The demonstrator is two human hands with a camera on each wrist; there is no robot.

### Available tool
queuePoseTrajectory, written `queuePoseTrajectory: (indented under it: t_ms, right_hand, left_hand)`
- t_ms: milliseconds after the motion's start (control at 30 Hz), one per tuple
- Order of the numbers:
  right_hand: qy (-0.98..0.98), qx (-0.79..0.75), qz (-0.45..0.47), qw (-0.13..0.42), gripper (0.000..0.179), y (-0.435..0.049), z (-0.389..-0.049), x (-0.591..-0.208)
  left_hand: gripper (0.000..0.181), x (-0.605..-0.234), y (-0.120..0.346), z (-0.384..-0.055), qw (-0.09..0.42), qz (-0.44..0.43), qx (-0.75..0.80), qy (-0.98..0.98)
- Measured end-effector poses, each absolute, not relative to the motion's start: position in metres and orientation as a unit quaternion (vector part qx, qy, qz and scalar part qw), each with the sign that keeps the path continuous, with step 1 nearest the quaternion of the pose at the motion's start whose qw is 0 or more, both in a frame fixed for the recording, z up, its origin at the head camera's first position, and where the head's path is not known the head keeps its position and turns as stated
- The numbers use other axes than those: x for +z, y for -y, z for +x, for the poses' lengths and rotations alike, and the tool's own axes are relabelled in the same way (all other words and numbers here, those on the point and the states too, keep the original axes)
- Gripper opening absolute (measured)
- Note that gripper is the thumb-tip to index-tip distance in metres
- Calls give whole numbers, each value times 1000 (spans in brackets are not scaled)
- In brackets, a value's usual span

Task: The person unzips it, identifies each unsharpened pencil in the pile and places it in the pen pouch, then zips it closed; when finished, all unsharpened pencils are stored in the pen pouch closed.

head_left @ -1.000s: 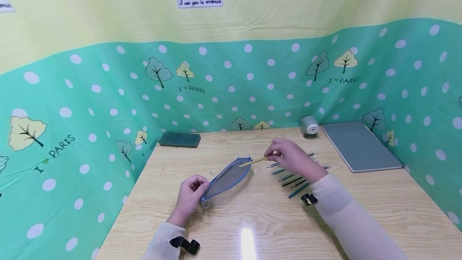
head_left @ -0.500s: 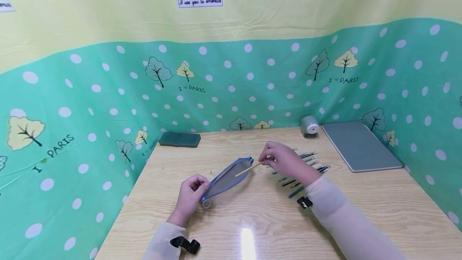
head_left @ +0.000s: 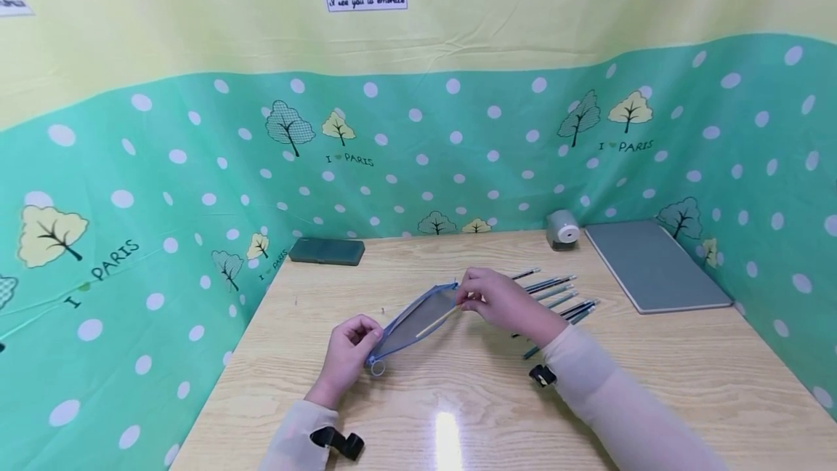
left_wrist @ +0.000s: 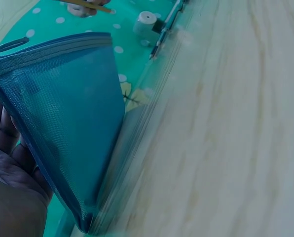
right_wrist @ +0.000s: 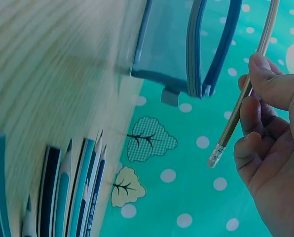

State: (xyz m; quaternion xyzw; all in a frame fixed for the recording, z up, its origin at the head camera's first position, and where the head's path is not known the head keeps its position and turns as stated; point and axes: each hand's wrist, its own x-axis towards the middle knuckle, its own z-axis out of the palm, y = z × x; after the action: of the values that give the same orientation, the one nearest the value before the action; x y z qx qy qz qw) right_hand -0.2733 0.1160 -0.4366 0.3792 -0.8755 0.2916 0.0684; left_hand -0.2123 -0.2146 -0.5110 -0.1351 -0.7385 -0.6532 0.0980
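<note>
Head view: the left hand (head_left: 349, 347) pinches the near end of the mesh pouch (head_left: 418, 315), which gapes above the wooden table (head_left: 392, 420); the yellow pencil (head_left: 437, 323) slants across the pouch's mouth, pinched by the right hand (head_left: 493, 300) beside the pouch's far end. Risks, left to right: should the left hand's hold slacken, the mouth could fold in and turn the pencil aside. The pencil's leading end, angled low across the pouch, could catch on the zip edge; whether it is inside the mouth cannot be told. The right hand's fingertip hold looks slight, so a knock against the pouch could twist the pencil loose. The loose pencils (right_wrist: 63, 195), right of the pouch, might roll if the right sleeve (head_left: 588, 362) brushes them.

Views compared: the left wrist view shows the pouch's sheer side wall with the left hand's fingers behind it; the right wrist view alone shows clearly the held pencil's metal-banded eraser and the loose pencils' sharpened tips
</note>
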Motion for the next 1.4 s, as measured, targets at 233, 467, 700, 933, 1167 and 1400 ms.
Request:
queuePoseTrajectory:
  t_ms: [233,467,700,933,1167,1400]
  right_hand:
    - [869,287,397,70,17,-109,-272,-438]
    - [864,298,401,57,17,-102,-273,-443]
    - [848,327,415,44,18,-95,-273,-446]
    - [840,324,431,58,18,-91,-272,-450]
    - [855,305,418,38,17,-89,-271,-453]
    - [851,306,426,38,17,-86,-272,-457]
  left_hand:
    - [5,-512,213,-212,95,-140,-656,736]
    - [4,-512,210,-211,95,-143,-655,736]
    - [5,-513,208,-211,92,-151,-656,734]
    - [5,-512,207,-210,92,-153,-654,735]
    - [4,-513,207,-210,90,-151,-656,734]
    - [4,-514,207,-210,84,-151,-661,730]
